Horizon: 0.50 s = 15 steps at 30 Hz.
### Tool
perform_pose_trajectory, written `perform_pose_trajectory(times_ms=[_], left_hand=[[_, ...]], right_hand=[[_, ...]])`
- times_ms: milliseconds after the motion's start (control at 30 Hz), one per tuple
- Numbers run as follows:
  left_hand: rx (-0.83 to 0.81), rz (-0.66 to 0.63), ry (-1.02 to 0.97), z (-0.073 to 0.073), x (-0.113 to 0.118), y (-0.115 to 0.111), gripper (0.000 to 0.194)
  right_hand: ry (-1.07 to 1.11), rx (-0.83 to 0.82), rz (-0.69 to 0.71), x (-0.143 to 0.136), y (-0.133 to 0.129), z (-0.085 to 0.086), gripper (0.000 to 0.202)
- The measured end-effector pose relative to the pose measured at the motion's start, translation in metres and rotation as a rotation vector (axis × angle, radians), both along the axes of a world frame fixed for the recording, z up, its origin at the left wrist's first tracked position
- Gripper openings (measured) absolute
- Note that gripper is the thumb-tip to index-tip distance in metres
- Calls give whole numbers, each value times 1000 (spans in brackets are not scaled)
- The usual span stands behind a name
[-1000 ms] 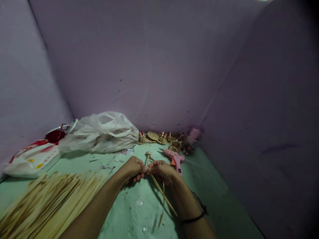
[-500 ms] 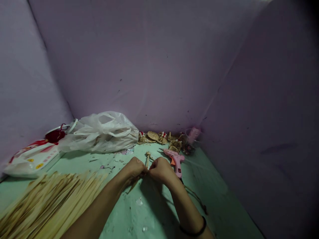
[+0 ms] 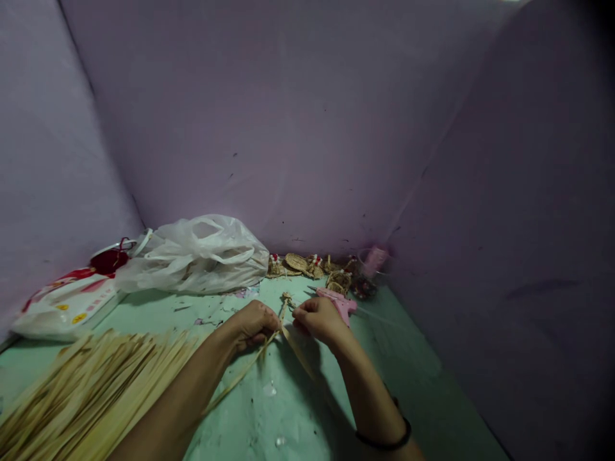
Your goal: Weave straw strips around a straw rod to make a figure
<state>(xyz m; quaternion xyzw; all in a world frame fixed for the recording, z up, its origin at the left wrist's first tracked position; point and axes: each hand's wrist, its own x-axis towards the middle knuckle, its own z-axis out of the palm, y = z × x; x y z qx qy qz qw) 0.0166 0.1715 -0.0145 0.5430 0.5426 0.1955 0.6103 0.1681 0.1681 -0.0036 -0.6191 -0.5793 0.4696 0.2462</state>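
Straw-coloured thin braid of flat fibre strips (image 3: 283, 312) lies between the hands, knotted end at 12 o'clock, over the pale green tabletop (image 3: 259, 429). Bare left hand (image 3: 254, 323): fingers curled closed, gripping the braid's lower end. One strand trails from there toward 7-8 o'clock; another, blurred, toward 5. Bare right hand (image 3: 321, 318), black band (image 3: 379, 446) at its wrist: thumb and forefinger drawn together just beside the braid, 3 o'clock side; can't tell if they pinch a strip. Around the braid: pink glue gun (image 3: 339, 302) at 2-3 o'clock, partly hidden by that hand; tan woven pieces (image 3: 296, 262) at 12-1; crumpled white plastic bag (image 3: 202, 259) at 10; pale loose strip bundle (image 3: 96, 390) at 8-9.
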Motion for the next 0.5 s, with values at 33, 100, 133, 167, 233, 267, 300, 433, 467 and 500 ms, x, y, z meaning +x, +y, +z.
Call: perform_pose_trajectory(times_ms=[33, 100, 133, 167, 233, 267, 300, 433, 467, 500], left_hand=[[-4, 1, -22, 1, 0, 0, 10], [-8, 2, -60, 1, 0, -1, 9], [-5, 2, -67, 1, 0, -1, 8], [-3, 2, -70, 2, 0, -1, 7], [9, 11, -52, 3, 2, -1, 7], [21, 18, -26, 4, 2, -1, 6], [38, 23, 10, 5, 3, -2, 6], [153, -1, 215, 7, 7, -4, 8], [190, -12, 282, 7, 8, -5, 8], [230, -23, 354, 8, 8, -5, 9]], right_hand=[[59, -38, -5, -1, 0, 0, 13], [147, -150, 42, -6, -2, 0, 12], [168, -191, 60, -9, -3, 0, 12], [173, -207, 65, -12, -5, -1, 12], [148, -191, 37, -16, -5, -2, 13], [127, -177, 21, -16, -5, -4, 13], [112, -168, 6, -17, -4, -5, 13], [157, -194, -8, -15, -4, -13, 13], [183, -196, -14, -15, -5, -15, 14], [206, -189, -21, -15, -7, -18, 15]])
